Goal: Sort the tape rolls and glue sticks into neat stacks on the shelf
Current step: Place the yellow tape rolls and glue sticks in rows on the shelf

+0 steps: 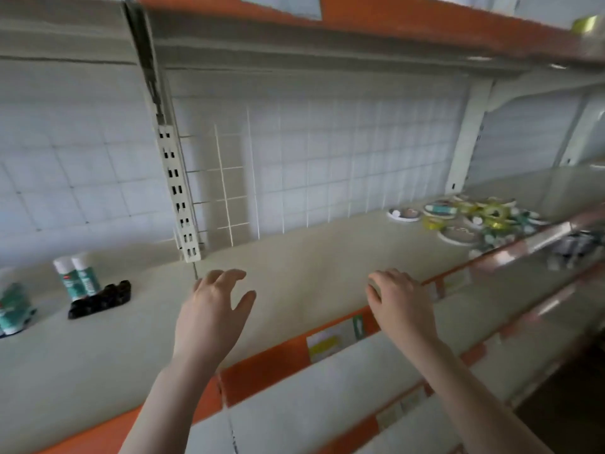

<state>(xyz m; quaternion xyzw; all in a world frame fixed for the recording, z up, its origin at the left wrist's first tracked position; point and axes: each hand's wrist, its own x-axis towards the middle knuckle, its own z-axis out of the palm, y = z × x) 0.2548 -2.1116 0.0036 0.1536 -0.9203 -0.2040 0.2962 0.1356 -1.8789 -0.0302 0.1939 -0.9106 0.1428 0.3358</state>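
The tape rolls (468, 217) lie in a loose, overlapping heap of flat discs, white, yellow, teal and green, on the pale shelf (311, 257) well off to the right of and beyond the right hand (401, 304). The glue sticks (78, 276) stand upright as two white tubes with teal labels, well to the left of the left hand (212, 309), just beside a row of small black parts (101, 299); another teal-and-white pack (14, 311) lies farther left, at the picture's edge. The printing on the glue labels is too blurred to read, as are the yellow and green price tags (334, 339) on the orange shelf edge (265, 368) just below the right hand. Both forearms reach forward over the shelf edge, palms down. The left hand hovers with fingers spread and loosely bent, holding nothing. The right hand's fingers curve downward near the shelf's front; whether they cover something small cannot be told.
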